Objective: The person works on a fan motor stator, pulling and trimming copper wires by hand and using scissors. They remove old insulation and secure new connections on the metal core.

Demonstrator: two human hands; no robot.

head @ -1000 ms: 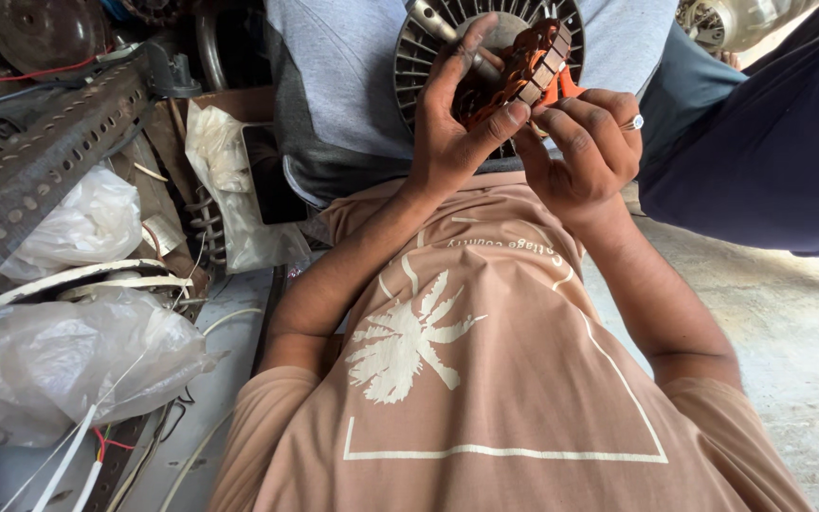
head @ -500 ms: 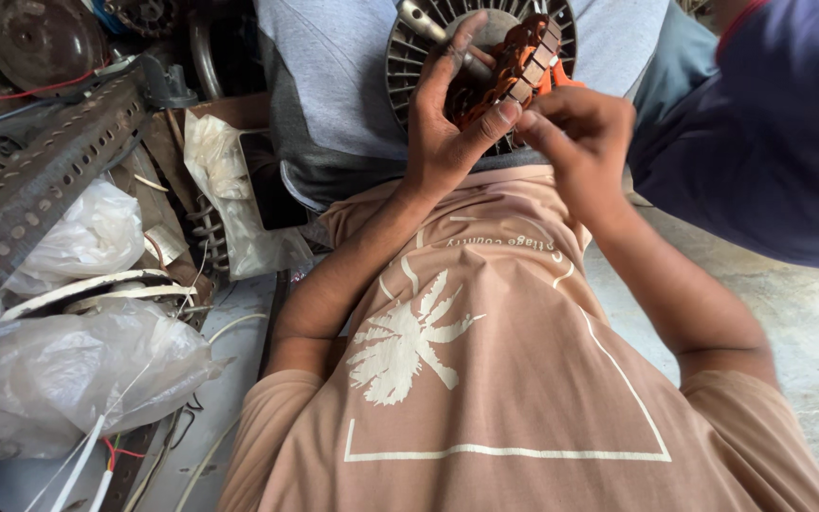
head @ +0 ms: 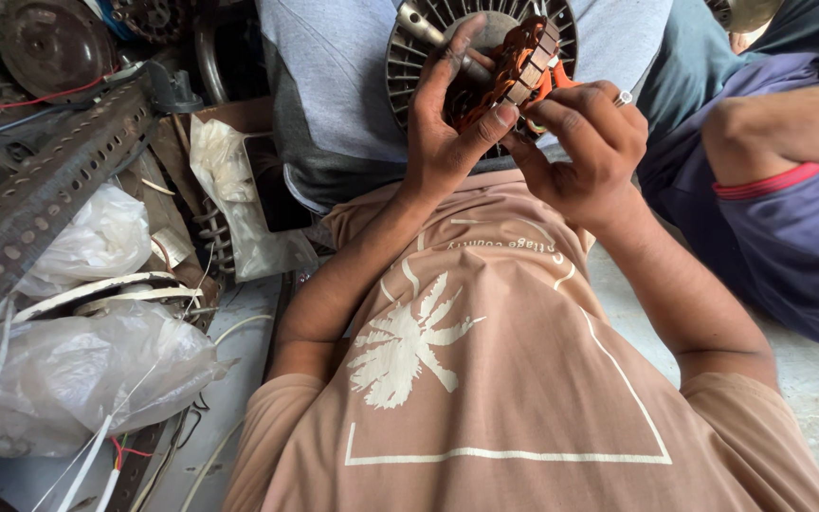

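Gripping a small orange-brown wound motor part point(head: 516, 71), left hand point(head: 447, 133) closes thumb and fingers around it; right hand point(head: 585, 152) pinches its right edge. Part sits between both hands, long axis tilted up to the right. Just behind: finned round metal housing point(head: 419, 57). Far left: perforated angle bar point(head: 40, 204), plastic bags point(head: 78, 374).

Tan palm-print T-shirt point(head: 485, 379), short sleeves
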